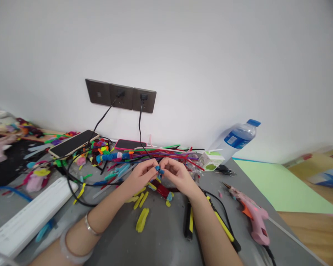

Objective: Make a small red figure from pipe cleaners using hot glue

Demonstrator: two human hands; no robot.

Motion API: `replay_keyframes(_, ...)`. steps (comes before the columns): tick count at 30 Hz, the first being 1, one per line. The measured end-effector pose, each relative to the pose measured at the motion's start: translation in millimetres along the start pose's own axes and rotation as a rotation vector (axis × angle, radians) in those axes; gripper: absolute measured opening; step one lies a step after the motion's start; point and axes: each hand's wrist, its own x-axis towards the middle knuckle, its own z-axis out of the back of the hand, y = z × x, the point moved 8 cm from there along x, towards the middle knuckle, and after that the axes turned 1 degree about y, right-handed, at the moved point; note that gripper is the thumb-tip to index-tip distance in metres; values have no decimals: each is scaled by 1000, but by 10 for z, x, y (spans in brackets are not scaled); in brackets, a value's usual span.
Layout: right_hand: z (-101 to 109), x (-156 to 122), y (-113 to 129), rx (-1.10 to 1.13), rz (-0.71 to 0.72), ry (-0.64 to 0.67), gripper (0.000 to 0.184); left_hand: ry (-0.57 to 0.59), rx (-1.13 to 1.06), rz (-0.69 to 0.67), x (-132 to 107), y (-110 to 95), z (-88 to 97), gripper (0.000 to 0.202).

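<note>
My left hand (144, 175) and my right hand (177, 175) meet above the table, thumbs and forefingers pinched together on a small blue piece (160, 170). It looks like a bit of pipe cleaner, mostly hidden by the fingertips. Just below them lies a dark red fuzzy figure (162, 190) with yellow and light blue ends. Several short yellow pipe cleaner pieces (138, 199) are scattered left of it, and a folded yellow bundle (142, 220) rests nearer to me.
A pink glue gun (254, 214) lies at the right, near yellow-black cutters (188, 221). Behind are a pile of pipe cleaners (172, 151), a small box (211, 160) and a tilted bottle (240, 136). A white power strip (33, 214), black cables and a phone (74, 143) occupy the left.
</note>
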Motion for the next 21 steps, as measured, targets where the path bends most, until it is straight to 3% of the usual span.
replay_keyframes(13,-20,17,2,-84,37,-47,21,6,19,72,25,143,65,27)
replay_keyframes(21,-2,5,52,-146,72,-77,17,-21,-75,75,9,114,10,26)
